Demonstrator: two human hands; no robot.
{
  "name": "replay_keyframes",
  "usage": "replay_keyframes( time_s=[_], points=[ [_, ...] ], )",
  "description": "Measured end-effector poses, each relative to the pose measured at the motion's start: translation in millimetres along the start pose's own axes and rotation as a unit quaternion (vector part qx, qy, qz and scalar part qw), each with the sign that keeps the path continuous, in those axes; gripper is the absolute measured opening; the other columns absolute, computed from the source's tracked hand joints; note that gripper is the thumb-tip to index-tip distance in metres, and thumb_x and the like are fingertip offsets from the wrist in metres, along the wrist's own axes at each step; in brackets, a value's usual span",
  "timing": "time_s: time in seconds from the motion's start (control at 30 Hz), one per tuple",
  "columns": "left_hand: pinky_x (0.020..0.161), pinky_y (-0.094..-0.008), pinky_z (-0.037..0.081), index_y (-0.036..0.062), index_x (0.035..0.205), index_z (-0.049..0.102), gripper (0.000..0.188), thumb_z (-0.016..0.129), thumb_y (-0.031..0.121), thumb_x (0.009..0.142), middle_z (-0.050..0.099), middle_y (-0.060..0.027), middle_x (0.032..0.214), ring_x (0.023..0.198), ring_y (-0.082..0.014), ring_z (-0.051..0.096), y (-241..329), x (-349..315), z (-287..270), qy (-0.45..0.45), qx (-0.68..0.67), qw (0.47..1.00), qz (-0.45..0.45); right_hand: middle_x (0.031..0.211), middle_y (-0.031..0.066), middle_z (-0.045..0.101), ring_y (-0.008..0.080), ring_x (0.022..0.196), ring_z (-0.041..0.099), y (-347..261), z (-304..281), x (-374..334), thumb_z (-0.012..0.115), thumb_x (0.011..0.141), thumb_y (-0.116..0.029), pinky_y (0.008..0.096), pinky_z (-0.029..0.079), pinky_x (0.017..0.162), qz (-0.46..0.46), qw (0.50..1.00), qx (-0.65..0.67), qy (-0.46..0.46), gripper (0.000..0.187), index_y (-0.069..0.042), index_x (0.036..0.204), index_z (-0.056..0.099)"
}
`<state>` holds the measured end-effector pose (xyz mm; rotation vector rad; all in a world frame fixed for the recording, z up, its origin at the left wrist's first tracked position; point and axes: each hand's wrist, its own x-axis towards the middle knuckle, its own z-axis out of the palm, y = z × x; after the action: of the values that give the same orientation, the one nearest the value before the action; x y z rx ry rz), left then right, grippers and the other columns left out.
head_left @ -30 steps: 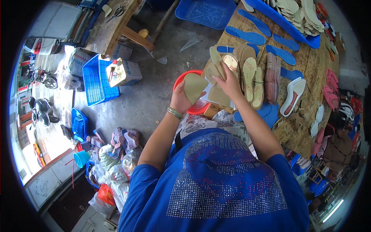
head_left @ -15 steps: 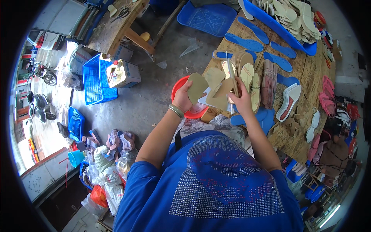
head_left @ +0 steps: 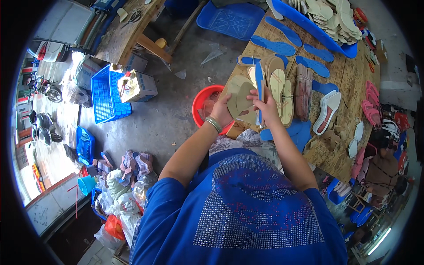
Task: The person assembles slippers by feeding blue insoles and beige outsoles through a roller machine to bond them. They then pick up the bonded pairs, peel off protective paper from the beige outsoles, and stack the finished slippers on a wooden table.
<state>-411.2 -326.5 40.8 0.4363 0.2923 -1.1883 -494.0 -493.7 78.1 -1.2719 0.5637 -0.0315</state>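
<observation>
My left hand is closed on thin tan insole pieces, which overlap one another in front of me. Close beside it, my right hand grips a blue-faced insole held on edge, its toe pointing away from me. The fingers of that hand reach to the tan pieces' right border. Just beyond, on the wooden table, lie cream insoles with print and a tan stack. A tied bundle of brownish insoles is right of them.
Blue insoles lie across the table, with a blue tray of cream insoles behind. White-edged soles rest at the right. A red basin stands left of my hands. A blue crate and plastic bags occupy the floor.
My left hand has moved right, bringing its tan piece over the others beside my right hand. The insole in my right hand has turned, showing its blue face. The view has shifted slightly.
</observation>
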Motion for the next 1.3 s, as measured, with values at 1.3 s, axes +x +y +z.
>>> replay_keyframes(
  time_s=[1.3],
  points=[
    [0.107, -0.0482, 0.037, -0.0007, 0.142, 0.027, 0.058, 0.047, 0.030, 0.097, 0.038, -0.0182, 0.143, 0.128, -0.0309, 0.045, 35.6, -98.5, 135.3, -0.113, 0.141, 0.983, 0.035, 0.108, 0.0062, 0.053, 0.0135, 0.098, 0.055, -138.1, 24.0, -91.0, 0.065, 0.075, 0.000, 0.0264, 0.046, 0.082, -0.099, 0.984, 0.121, 0.085, 0.072, -0.007, 0.141, 0.036]
  ],
)
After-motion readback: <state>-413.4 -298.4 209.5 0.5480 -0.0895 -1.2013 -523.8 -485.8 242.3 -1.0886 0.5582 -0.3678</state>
